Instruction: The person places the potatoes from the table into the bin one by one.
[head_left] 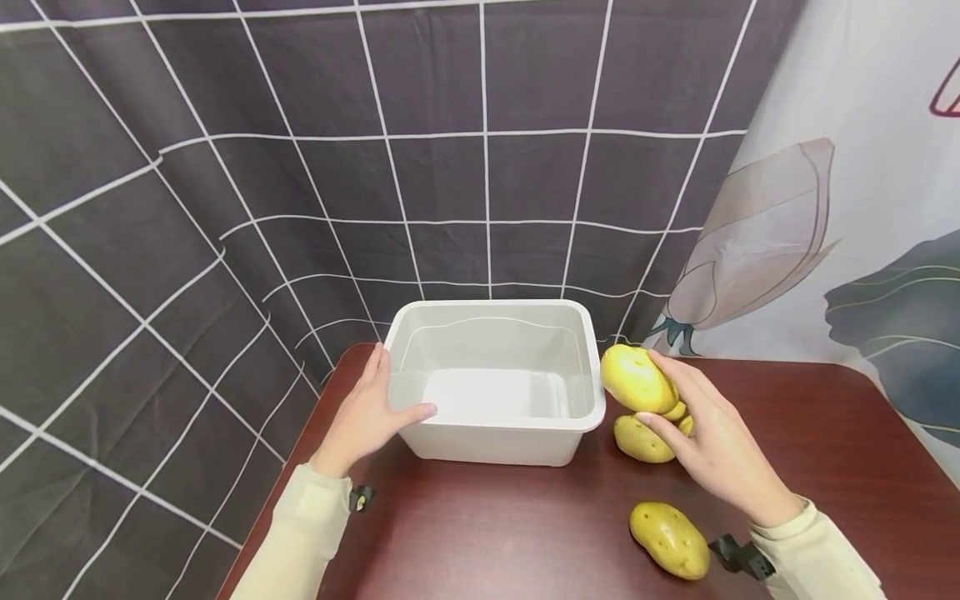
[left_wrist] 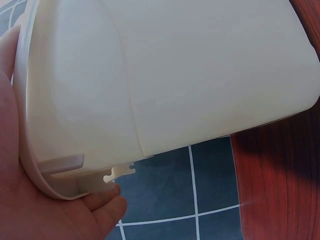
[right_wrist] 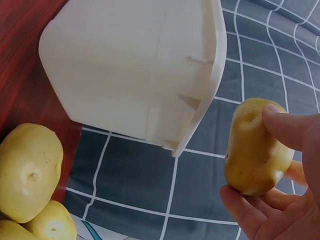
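Observation:
A light grey plastic bin (head_left: 487, 446) stands on the table with nothing inside it. My left hand (head_left: 367, 417) grips its front left corner, thumb over the front rim and fingers along the left side; in the left wrist view, fingertips (left_wrist: 107, 210) curl beneath the lip. To the right of the bin, my right hand (head_left: 708, 425) holds a yellow potato (head_left: 633, 379) between thumb and fingers, raised at about rim height. The right wrist view shows this potato (right_wrist: 255, 150) pinched clear of the bin wall (right_wrist: 120, 65).
Under the held potato lie more potatoes (head_left: 642, 440), partly hidden by the right hand. A single potato (head_left: 669, 540) lies nearer the front of the dark red table (head_left: 480, 533). A dark gridded curtain (head_left: 442, 175) hangs behind and left, a pale patterned one (head_left: 780, 250) at right.

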